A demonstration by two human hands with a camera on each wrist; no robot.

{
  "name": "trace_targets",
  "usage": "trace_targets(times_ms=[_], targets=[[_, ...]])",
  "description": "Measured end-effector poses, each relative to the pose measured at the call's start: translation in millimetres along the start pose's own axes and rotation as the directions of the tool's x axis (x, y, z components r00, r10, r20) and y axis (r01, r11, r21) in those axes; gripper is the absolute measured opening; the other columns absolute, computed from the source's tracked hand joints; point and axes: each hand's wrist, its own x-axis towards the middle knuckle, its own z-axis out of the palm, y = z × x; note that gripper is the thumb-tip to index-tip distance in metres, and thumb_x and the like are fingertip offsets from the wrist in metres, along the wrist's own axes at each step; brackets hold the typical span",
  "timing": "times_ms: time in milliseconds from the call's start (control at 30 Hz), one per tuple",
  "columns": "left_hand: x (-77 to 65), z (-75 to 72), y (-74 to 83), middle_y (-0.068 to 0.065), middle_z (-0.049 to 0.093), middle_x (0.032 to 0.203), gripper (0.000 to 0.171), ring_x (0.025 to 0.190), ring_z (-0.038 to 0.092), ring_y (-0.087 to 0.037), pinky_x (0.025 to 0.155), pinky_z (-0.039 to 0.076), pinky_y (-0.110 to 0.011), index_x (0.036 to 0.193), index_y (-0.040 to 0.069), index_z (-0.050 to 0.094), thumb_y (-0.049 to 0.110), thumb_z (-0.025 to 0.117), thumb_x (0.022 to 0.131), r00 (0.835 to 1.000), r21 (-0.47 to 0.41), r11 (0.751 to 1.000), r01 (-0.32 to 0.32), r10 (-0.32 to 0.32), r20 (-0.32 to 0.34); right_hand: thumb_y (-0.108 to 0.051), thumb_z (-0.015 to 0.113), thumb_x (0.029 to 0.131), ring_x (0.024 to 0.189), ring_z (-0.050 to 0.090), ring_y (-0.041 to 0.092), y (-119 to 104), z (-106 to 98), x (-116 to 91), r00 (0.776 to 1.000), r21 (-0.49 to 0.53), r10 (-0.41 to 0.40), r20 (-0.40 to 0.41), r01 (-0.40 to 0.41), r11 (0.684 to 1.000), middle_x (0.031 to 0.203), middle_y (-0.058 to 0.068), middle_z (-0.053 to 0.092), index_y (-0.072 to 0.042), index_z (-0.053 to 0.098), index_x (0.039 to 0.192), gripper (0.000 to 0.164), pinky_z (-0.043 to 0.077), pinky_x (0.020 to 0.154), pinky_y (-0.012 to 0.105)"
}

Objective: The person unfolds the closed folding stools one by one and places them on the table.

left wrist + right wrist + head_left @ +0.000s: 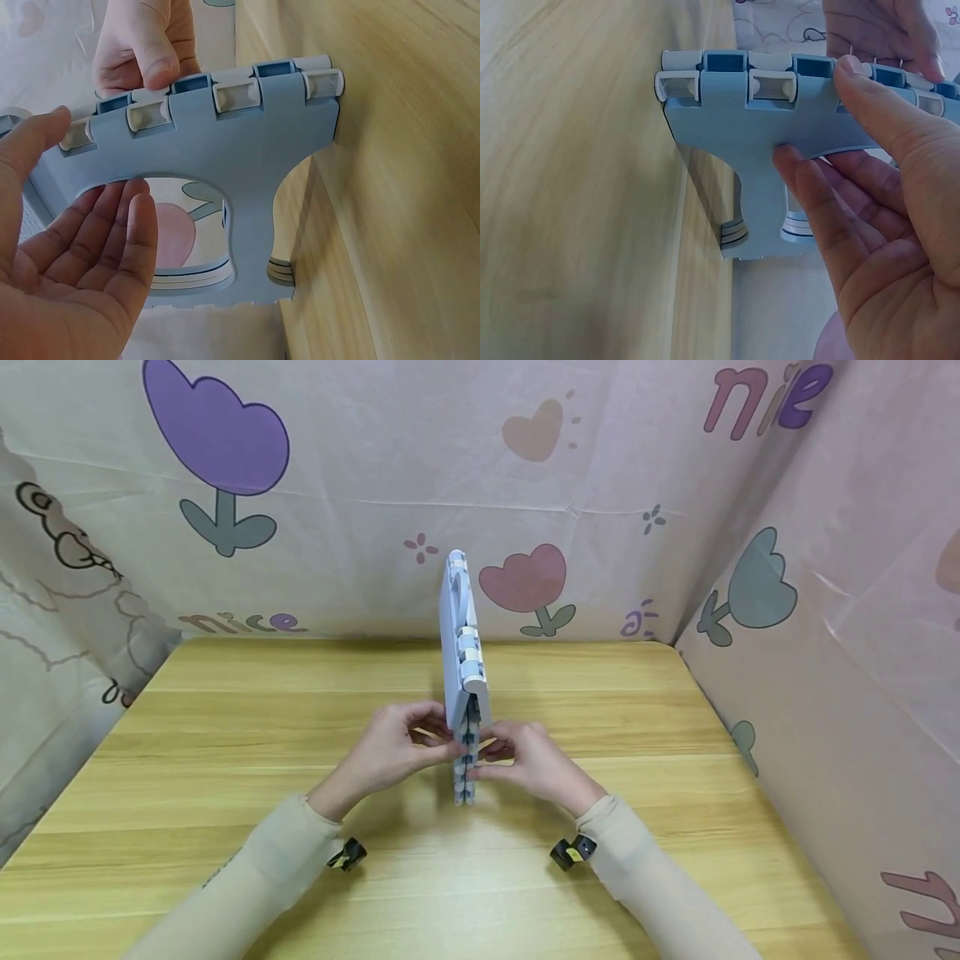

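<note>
Midway between the left and right edges of the counter (225,735), a folded blue stool (471,664) is standing upright. The left hand (393,739) is grasping its left side, thumb lying along the hinged edge; the right hand (534,760) is gripping the opposite side. Printed fabric (360,527) is hanging behind the back edge.

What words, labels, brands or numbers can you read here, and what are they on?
"nice": back cloth, lower left.
"nie": back cloth, upper right, by the corner.
"n": right cloth, cut off by the picture's edge.
Purple "a"-like mark: back cloth, lower right; unclear whether a letter.
Left sleeve: marking, too small to read.
Folding stool: no readable text.
</note>
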Motion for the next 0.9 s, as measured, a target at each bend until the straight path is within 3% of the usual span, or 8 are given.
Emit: trace_targets(times_ms=[600,900], targets=[[-1.1,-0.7,-4.4,-0.009,0.081,0.110,0.035,0.099,0.078,-0.021,0.086,0.067,-0.030,0.118,0.005,0.075,0.016,0.089,0.088,1.000,-0.003,1.000,-0.020,0.020,-0.007,-0.025,0.089,0.090,0.103,0.081,0.021,-0.2,-1.1,-0.6,1.000,-0.032,-0.013,-0.001,0.013,0.999,0.123,0.010,0.079,-0.005,0.074,0.128,0.045,0.064,0.092,0.024],[-4.7,-3.2,-5.7,-0.010,0.080,0.112,0.036,0.100,0.077,-0.022,0.087,0.066,-0.029,0.120,0.004,0.074,0.014,0.089,0.088,1.000,-0.016,1.000,-0.005,0.005,-0.004,-0.021,0.090,0.089,0.105,0.080,0.021,-2.1,-4.2,-3.0,1.000,-0.023,0.022,0.014,-0.022,1.000,0.124,0.010,0.079,-0.005,0.074,0.129,0.045,0.064,0.092,0.024]])
